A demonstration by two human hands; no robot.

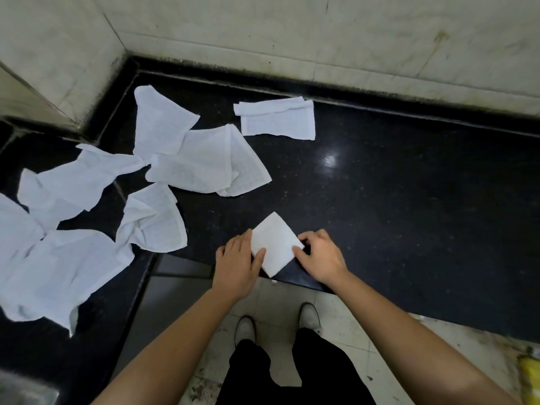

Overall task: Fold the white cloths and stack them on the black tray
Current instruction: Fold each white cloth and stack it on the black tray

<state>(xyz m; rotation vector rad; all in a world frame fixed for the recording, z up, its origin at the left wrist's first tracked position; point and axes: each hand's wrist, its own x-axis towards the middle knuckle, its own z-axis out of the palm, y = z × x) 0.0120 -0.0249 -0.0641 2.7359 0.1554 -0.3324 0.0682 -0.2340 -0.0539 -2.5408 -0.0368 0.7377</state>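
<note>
Loose white cloths (73, 267) strewn over the left of the black counter (409, 200), half-folded cloth (277, 121) back near the wall (380, 54), left hand (236, 264) flat, fingers straight and together, pressing the small folded cloth (274, 247) at the counter's front edge, right hand (318, 255) curled, thumb and forefinger pinching its right corner.

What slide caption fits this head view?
Left hand and right hand steady a folded cloth on the black counter; unfolded cloths lie left.
</note>
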